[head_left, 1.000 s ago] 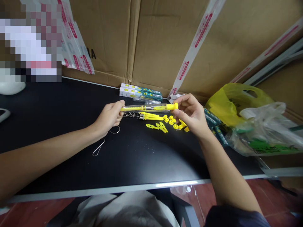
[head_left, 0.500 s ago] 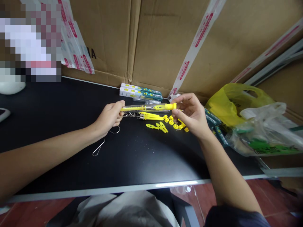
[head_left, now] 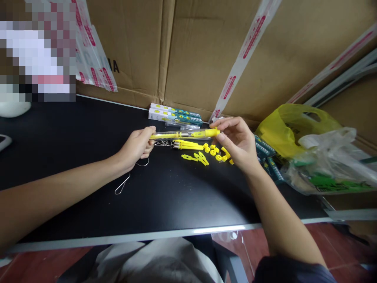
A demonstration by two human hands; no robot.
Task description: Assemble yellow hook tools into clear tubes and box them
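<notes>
A clear tubular spring scale [head_left: 184,135] with yellow and metal parts inside lies level above the table, between my two hands. My left hand [head_left: 137,143] is wrapped round its left end, hiding that tip. At the other end, the thumb and fingers of my right hand [head_left: 240,139] pinch the yellow cap [head_left: 212,132]. Below the tube are yellow rods with metal ends [head_left: 188,145], flat yellow tabs [head_left: 200,158] and several small yellow caps [head_left: 212,152]. Bent wire hooks [head_left: 162,143] lie by my left hand, and a single wire hook [head_left: 122,184] lies nearer me.
Printed boxes [head_left: 173,115] and clear tubes [head_left: 182,126] lie at the back, before a large cardboard carton [head_left: 194,51]. More dark boxes [head_left: 273,169] and plastic bags [head_left: 330,157] are at the right. The black table [head_left: 165,212] ends in a pale front edge.
The yellow cap end has shifted slightly left, and the fingers of my right hand have closed in on it. My left hand keeps its hold in the same place.
</notes>
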